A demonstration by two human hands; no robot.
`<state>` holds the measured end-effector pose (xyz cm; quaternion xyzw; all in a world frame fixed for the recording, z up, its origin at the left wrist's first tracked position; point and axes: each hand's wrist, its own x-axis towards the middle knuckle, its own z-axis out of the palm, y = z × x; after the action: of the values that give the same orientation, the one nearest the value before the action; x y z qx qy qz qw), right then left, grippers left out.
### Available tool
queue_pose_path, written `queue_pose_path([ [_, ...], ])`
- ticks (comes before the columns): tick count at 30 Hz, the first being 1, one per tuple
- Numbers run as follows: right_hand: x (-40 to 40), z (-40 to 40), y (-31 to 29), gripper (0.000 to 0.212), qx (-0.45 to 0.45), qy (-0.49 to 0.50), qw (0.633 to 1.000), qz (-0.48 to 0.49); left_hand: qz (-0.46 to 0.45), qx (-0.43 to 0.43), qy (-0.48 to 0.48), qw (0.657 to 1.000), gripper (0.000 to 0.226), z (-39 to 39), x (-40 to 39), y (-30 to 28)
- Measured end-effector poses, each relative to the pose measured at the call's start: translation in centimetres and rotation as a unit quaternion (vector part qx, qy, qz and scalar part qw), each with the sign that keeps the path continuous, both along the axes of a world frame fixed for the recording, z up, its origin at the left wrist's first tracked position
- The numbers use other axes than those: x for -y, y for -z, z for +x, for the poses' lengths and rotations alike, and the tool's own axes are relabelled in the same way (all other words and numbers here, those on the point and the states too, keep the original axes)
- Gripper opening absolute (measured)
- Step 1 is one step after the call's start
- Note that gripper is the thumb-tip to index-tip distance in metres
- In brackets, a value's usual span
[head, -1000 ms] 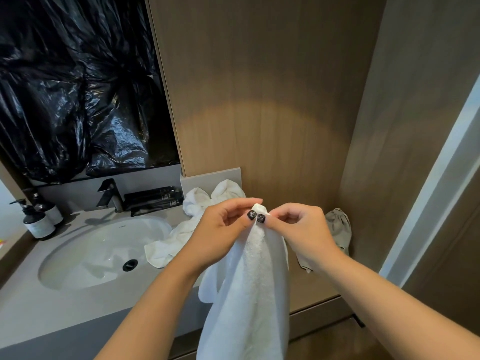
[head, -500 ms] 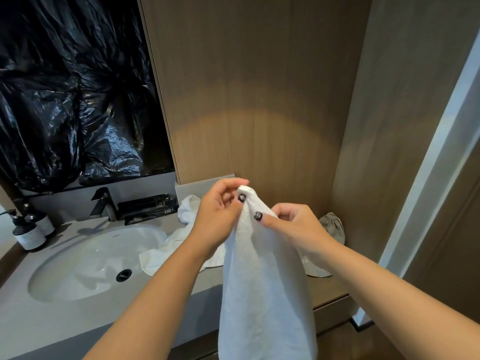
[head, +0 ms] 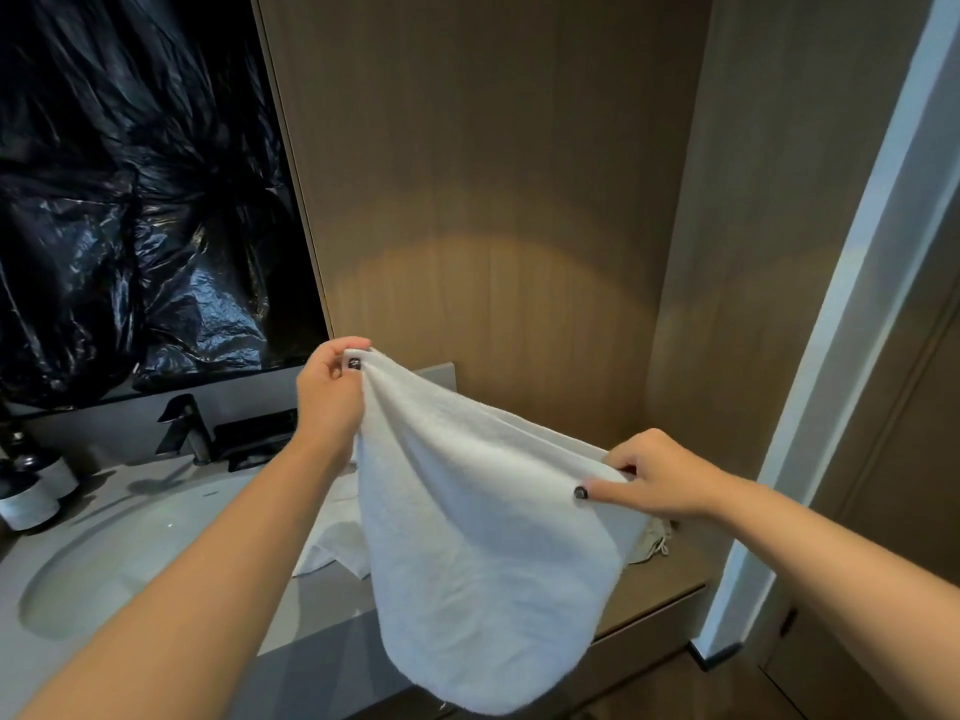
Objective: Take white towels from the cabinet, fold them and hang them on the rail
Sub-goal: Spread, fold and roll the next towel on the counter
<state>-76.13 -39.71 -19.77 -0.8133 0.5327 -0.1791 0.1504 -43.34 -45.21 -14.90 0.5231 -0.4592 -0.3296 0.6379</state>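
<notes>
The left hand (head: pixel 327 402) and right hand (head: pixel 657 475) pinched the white towel's (head: pixel 483 553) top edge. Spread between them, it hung before the desk (head: pixel 311 610).

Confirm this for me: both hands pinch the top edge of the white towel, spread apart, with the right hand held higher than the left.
Wrong on one point: the head view shows the left hand held higher, and the right hand lower. The rest stands: both hands pinch the top edge of the white towel, spread apart.

Bare forearms, dark-painted nails
</notes>
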Motion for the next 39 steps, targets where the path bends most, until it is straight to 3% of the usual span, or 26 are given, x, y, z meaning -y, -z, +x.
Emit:
queue_pose_path([
  [3,-0.3,-1.2,-0.1,0.062,-0.183,0.028,0.983,-0.017,0.0,0.014,-0.026,1.0,0.048,1.6,0.2,1.2],
  [8,0.3,-1.2,-2.1,0.059,-0.277,0.098,0.956,-0.013,-0.008,0.093,-0.004,0.996,0.042,2.7,-0.6,3.5],
  [14,2.7,-1.5,-4.7,0.031,-0.238,0.208,0.948,-0.043,-0.011,0.174,0.05,0.983,0.03,3.7,-2.3,4.8],
  [18,3.7,-1.5,-5.6,0.027,-0.238,0.268,0.929,-0.094,-0.024,0.152,0.055,0.987,0.031,3.3,-3.2,5.0],
  [20,4.0,-1.7,-5.5,0.025,-0.187,0.286,0.931,-0.125,-0.028,0.135,0.044,0.989,0.029,3.2,-3.5,5.1],
  [27,4.1,-1.4,-4.8,0.012,-0.066,0.274,0.934,-0.219,-0.02,0.098,-0.011,0.995,0.035,3.7,-4.3,6.2],
  [30,3.9,-0.9,-4.8,0.008,-0.013,0.275,0.929,-0.248,-0.052,0.145,-0.061,0.986,0.036,3.4,-5.0,6.3],
  [33,3.5,-0.6,-5.1,0.012,0.04,0.273,0.921,-0.276,-0.19,0.293,-0.13,0.928,0.028,3.2,-6.0,6.3],
  [35,3.4,-0.5,-5.2,0.015,0.056,0.26,0.918,-0.295,-0.234,0.344,-0.149,0.897,0.026,3.5,-6.2,6.3],
  [39,4.2,-0.9,-5.3,0.012,0.047,0.216,0.936,-0.273,-0.142,0.3,-0.146,0.932,0.044,3.4,-6.4,5.3],
])
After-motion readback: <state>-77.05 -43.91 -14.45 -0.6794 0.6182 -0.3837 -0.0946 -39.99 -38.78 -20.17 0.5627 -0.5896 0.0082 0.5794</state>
